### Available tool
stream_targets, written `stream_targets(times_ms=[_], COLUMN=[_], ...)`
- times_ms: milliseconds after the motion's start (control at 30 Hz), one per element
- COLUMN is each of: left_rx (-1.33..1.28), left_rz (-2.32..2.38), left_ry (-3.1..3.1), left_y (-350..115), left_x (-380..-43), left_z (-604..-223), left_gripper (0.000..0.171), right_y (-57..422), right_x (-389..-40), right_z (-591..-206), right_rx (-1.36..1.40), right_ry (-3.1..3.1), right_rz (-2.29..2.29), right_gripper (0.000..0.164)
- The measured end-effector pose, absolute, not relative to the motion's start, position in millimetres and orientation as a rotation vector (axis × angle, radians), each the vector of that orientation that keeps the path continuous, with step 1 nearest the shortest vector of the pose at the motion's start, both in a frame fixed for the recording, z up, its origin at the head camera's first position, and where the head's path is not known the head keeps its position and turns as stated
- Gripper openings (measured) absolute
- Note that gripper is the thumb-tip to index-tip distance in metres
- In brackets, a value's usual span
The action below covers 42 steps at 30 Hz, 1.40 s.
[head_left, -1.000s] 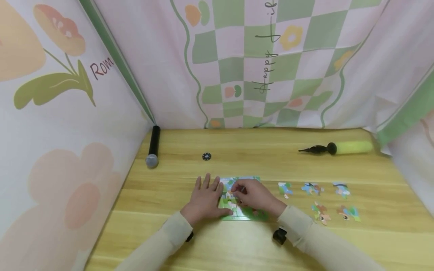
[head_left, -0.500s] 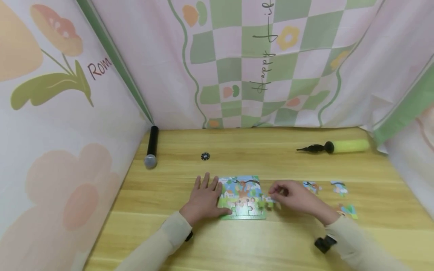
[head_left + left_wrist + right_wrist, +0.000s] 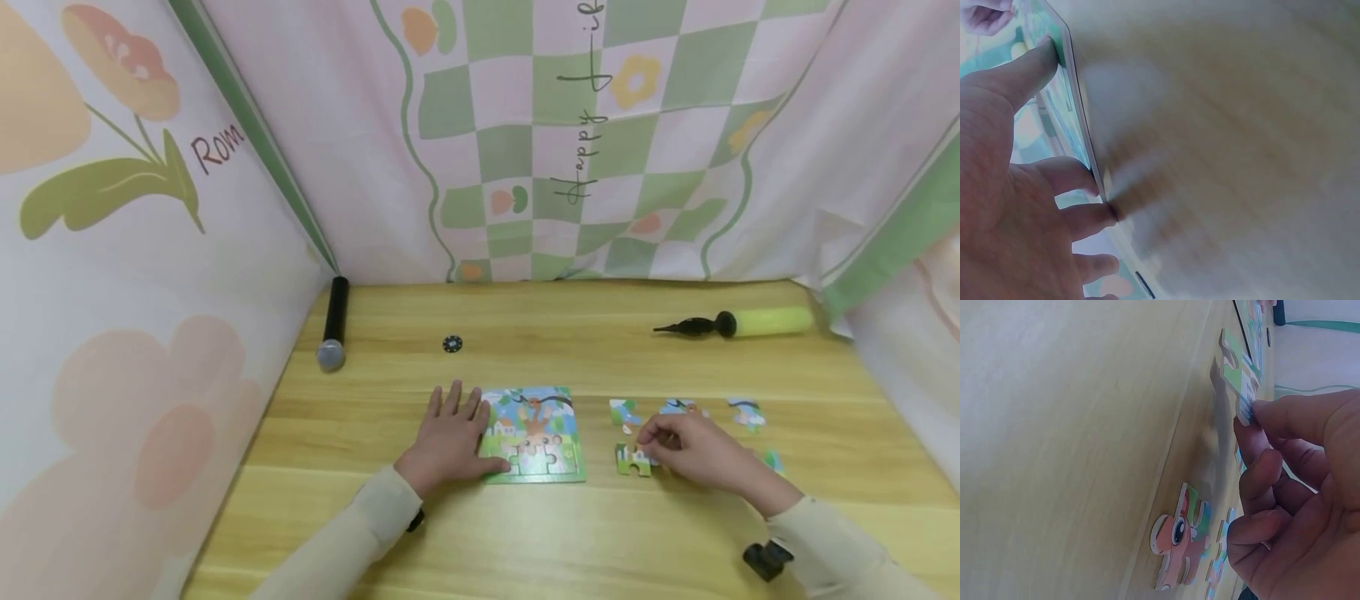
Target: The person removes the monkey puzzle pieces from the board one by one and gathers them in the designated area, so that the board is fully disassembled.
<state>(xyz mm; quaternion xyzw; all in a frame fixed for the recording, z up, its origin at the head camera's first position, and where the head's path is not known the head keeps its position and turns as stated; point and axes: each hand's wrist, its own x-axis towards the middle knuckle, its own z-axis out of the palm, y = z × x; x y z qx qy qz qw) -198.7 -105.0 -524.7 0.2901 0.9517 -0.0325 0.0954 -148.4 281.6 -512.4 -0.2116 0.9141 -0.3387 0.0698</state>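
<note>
Head view bright, even, soft light, faint shadows under hands; wide-angle bend at edges. Left wrist view blurry, bluish, table (image 3: 1222, 156) out of focus. Right wrist view sharper on puzzle piece (image 3: 1180, 540), table grain smeared

Your right hand (image 3: 693, 454) covers parts of the loose puzzle pieces (image 3: 746, 412) beside it. The left wrist view is blurred, the puzzle board (image 3: 1075, 106) cut off at its edge.
</note>
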Motion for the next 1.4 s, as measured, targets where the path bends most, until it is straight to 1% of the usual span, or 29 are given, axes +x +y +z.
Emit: stream_targets(times_ms=[133,367,733,867,967,1200,1400], left_rx=[0.865,0.862,0.870,0.885,0.910,0.867,0.858], left_rz=[-0.092,-0.082,0.047,0.152,0.170,-0.041,-0.018], left_ry=[2.820,2.812,2.798,2.809,2.812,2.773,2.786], left_y=[-104.3,-104.3,-105.4,-98.7,-90.8,-80.8,-75.1], left_x=[-199.0,-198.3,-203.0,-202.3,-201.6,-199.2,-202.4], left_z=[-524.5,-522.9,-521.2,-516.9,-516.2,-526.2,-528.3], left_gripper=[0.108,0.108,0.107,0.105,0.106,0.117,0.119], right_y=[281.6,282.5,266.9,254.0,238.8,198.7,182.3], right_x=[-149.6,-148.4,-155.8,-161.9,-166.5,-168.9,-163.9], right_z=[-513.0,-512.8,-504.5,-501.3,-500.2,-505.2,-511.6], right_rx=[-0.643,-0.565,-0.641,-0.616,-0.646,-0.817,-0.907], right_ry=[2.740,2.808,2.789,2.744,2.703,2.628,2.748], right_rz=[-1.024,-0.974,-0.977,-1.002,-1.033,-1.014,-0.839], right_gripper=[0.003,0.003,0.010,0.014,0.016,0.030,0.028])
